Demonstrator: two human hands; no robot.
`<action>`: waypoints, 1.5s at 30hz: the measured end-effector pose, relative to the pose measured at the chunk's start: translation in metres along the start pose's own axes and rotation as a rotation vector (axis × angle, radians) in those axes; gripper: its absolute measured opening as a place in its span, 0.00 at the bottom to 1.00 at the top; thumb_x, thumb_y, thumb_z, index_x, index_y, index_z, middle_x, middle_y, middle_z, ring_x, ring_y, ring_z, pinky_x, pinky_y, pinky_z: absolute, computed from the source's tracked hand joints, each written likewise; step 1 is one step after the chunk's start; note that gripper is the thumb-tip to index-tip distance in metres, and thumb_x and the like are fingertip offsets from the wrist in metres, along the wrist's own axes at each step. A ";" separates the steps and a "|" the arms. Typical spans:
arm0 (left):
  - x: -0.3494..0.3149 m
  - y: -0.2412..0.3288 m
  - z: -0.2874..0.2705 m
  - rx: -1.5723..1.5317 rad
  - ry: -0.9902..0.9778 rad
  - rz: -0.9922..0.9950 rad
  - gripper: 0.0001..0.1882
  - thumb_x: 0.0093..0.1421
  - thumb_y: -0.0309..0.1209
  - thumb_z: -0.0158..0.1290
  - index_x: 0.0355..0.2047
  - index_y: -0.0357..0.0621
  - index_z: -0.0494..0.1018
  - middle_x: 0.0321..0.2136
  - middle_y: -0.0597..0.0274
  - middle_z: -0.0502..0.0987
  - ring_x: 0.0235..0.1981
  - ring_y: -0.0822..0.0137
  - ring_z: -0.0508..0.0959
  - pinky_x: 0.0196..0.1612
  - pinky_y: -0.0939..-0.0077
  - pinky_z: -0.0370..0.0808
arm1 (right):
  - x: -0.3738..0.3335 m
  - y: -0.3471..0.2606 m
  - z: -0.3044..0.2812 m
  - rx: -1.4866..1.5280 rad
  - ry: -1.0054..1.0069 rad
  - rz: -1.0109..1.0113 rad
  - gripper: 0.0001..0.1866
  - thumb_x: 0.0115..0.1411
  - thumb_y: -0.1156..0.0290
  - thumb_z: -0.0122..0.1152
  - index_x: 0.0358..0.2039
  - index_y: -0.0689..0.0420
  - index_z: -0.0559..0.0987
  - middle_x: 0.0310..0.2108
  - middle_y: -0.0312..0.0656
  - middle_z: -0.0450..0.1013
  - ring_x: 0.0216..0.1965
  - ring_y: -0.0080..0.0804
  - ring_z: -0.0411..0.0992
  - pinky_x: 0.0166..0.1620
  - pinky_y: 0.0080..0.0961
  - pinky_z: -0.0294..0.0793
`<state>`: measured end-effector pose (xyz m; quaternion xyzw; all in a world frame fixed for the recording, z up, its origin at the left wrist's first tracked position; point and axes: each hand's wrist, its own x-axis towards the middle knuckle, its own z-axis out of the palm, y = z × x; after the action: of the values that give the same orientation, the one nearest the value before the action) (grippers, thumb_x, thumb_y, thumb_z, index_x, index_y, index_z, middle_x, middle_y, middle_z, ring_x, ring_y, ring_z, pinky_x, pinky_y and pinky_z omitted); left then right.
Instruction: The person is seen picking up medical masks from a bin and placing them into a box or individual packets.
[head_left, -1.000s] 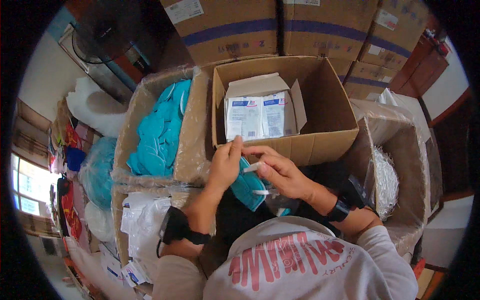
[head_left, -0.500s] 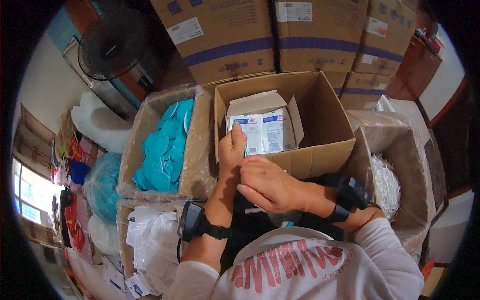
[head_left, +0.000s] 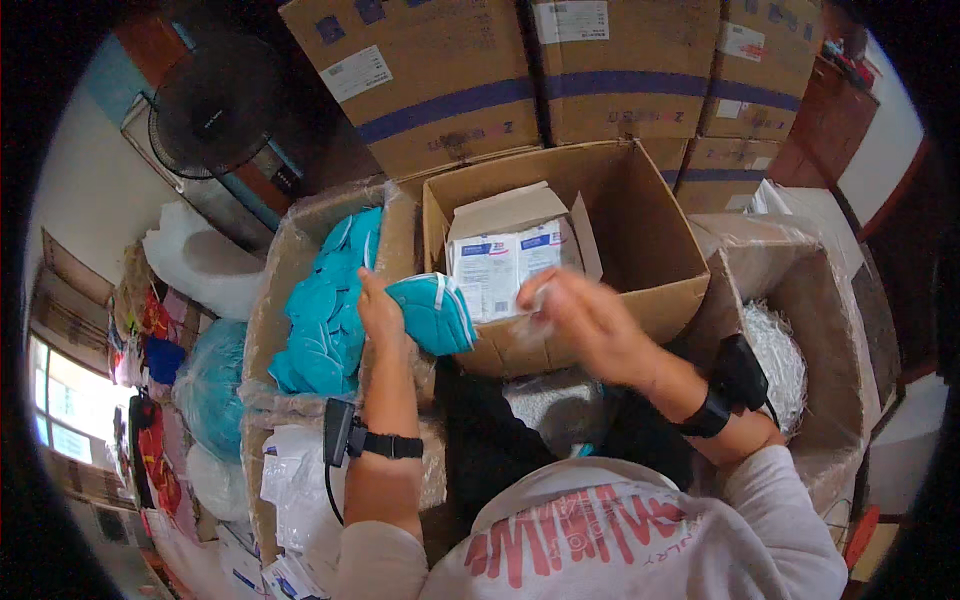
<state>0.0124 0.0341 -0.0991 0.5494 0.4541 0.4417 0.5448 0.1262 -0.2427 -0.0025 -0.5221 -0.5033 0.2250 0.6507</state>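
My left hand (head_left: 381,312) grips a teal face mask (head_left: 432,312) by its left edge, just in front of the carton. The mask shows its broad side, with a white strap along the upper right edge. To the right, my right hand (head_left: 590,325) is blurred by motion, its fingers drawn together around something whitish (head_left: 538,310) too smeared to name. Behind both hands, an open inner box (head_left: 508,212) holding white printed packets (head_left: 485,275) stands inside a brown carton (head_left: 640,305).
At the left, a plastic-lined box (head_left: 395,235) holds a heap of teal masks (head_left: 325,310). White packets (head_left: 300,480) fill the box below it. A bin on the right contains white strands (head_left: 775,360). Stacked cartons (head_left: 440,90) and a fan (head_left: 212,110) stand behind.
The hands were together in front of the carton. They have parted: the left moved left with the mask, now seen broadside, and the right moved right and up.
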 end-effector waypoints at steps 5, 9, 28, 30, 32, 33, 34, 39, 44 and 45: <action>-0.072 0.066 0.022 -0.157 -0.203 -0.039 0.24 0.62 0.52 0.36 0.25 0.43 0.66 0.21 0.69 0.64 0.22 0.77 0.64 0.26 0.81 0.62 | 0.027 0.033 -0.014 0.031 0.198 0.003 0.15 0.65 0.63 0.40 0.41 0.60 0.71 0.29 0.32 0.65 0.31 0.19 0.61 0.36 0.16 0.63; -0.095 0.081 0.036 -0.115 -0.271 0.004 0.24 0.63 0.50 0.36 0.19 0.45 0.64 0.19 0.70 0.62 0.21 0.78 0.62 0.24 0.83 0.60 | 0.029 0.054 0.005 0.492 0.138 0.365 0.17 0.65 0.58 0.39 0.39 0.58 0.70 0.43 0.38 0.69 0.45 0.23 0.66 0.47 0.21 0.65; -0.096 0.046 0.042 -0.247 -0.303 -0.312 0.27 0.61 0.53 0.37 0.28 0.39 0.69 0.22 0.66 0.68 0.25 0.72 0.69 0.31 0.79 0.67 | -0.001 0.019 0.015 -0.499 -0.042 -0.346 0.07 0.58 0.71 0.46 0.32 0.60 0.71 0.35 0.48 0.68 0.38 0.45 0.66 0.42 0.33 0.65; -0.112 0.056 0.049 -0.146 -0.416 -0.408 0.26 0.61 0.53 0.37 0.31 0.41 0.71 0.25 0.65 0.71 0.27 0.71 0.71 0.34 0.76 0.69 | 0.009 0.008 0.029 -0.222 -0.182 -0.471 0.06 0.57 0.72 0.48 0.32 0.60 0.71 0.36 0.48 0.69 0.41 0.46 0.67 0.45 0.34 0.65; -0.095 0.034 0.058 -0.149 -0.460 -0.325 0.27 0.61 0.53 0.36 0.33 0.40 0.71 0.26 0.64 0.72 0.28 0.69 0.71 0.35 0.75 0.70 | 0.010 -0.004 0.047 -0.260 -0.329 -0.409 0.07 0.57 0.70 0.48 0.28 0.61 0.68 0.29 0.48 0.67 0.34 0.47 0.67 0.38 0.35 0.67; -0.082 0.018 0.063 -0.150 -0.478 -0.285 0.27 0.62 0.53 0.36 0.34 0.40 0.71 0.27 0.63 0.72 0.29 0.69 0.72 0.35 0.74 0.70 | 0.011 -0.007 0.052 -0.302 -0.408 -0.406 0.08 0.57 0.69 0.48 0.26 0.61 0.68 0.26 0.47 0.66 0.31 0.47 0.67 0.36 0.36 0.67; -0.070 0.008 0.066 -0.151 -0.492 -0.242 0.27 0.62 0.53 0.36 0.35 0.39 0.71 0.28 0.63 0.73 0.30 0.68 0.72 0.36 0.74 0.71 | 0.010 -0.018 0.058 -0.298 -0.426 -0.464 0.09 0.57 0.69 0.48 0.25 0.60 0.67 0.24 0.47 0.65 0.29 0.48 0.66 0.34 0.37 0.67; 0.000 0.022 0.052 -0.637 -0.019 -0.345 0.29 0.63 0.52 0.31 0.45 0.35 0.64 0.41 0.53 0.72 0.40 0.57 0.73 0.46 0.62 0.71 | -0.006 -0.062 0.058 -0.310 -0.766 -0.441 0.11 0.60 0.65 0.44 0.27 0.59 0.69 0.24 0.46 0.66 0.26 0.43 0.67 0.30 0.32 0.69; -0.004 0.049 -0.017 -0.519 0.087 -0.449 0.31 0.59 0.57 0.36 0.47 0.43 0.66 0.43 0.60 0.72 0.42 0.58 0.72 0.47 0.57 0.69 | -0.025 -0.026 0.003 0.200 -0.217 0.268 0.17 0.64 0.61 0.38 0.31 0.58 0.73 0.25 0.38 0.70 0.24 0.25 0.68 0.28 0.23 0.70; -0.011 0.036 -0.025 -0.504 0.054 -0.487 0.33 0.58 0.59 0.36 0.48 0.43 0.65 0.44 0.59 0.71 0.44 0.57 0.71 0.48 0.56 0.67 | -0.037 -0.012 -0.013 0.279 -0.082 0.366 0.16 0.64 0.60 0.40 0.34 0.59 0.72 0.27 0.39 0.72 0.24 0.23 0.69 0.27 0.22 0.72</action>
<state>-0.0138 0.0287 -0.0624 0.2615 0.4626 0.4115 0.7405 0.1201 -0.2828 -0.0070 -0.5001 -0.3901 0.4278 0.6440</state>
